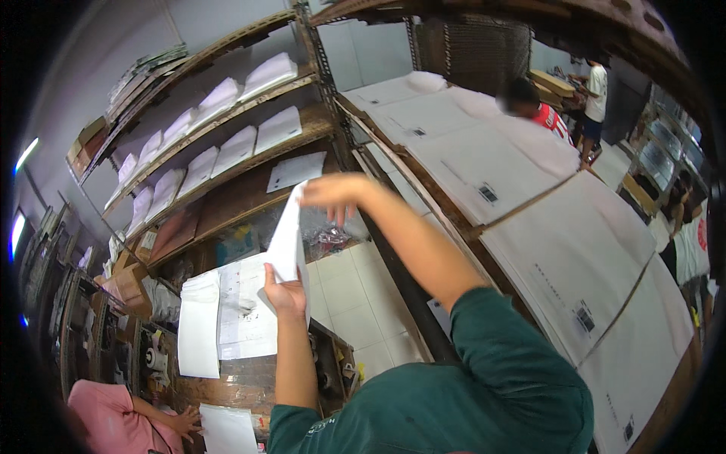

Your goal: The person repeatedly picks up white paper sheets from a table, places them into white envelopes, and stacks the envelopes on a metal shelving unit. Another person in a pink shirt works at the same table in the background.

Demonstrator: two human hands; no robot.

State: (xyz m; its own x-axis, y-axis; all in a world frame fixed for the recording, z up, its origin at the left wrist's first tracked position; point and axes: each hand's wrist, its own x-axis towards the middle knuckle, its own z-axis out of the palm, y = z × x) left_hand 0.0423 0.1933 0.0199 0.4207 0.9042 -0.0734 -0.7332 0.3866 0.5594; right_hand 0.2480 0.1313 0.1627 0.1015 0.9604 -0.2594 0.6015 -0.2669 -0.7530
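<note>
A folded stack of white paper sheets (286, 246) stands upright between my hands, above the near edge of the work table. My left hand (286, 296) is closed around its lower end, with the thumb on the near face. At its top corner, my right hand (333, 193) pinches the paper between thumb and forefinger while the other fingers hang loose; this hand is slightly blurred. Below to the left lie a pile of white sheets (199, 325) and a large printed sheet (246, 310) with dark smudges.
Metal shelves (219, 170) carry several white paper stacks ahead. To the right, large white printed sheets (484, 163) cover long sloping boards. A person in pink (113, 416) rests a hand on white paper at lower left. Other people stand at far right. Tiled floor (355, 295) shows between.
</note>
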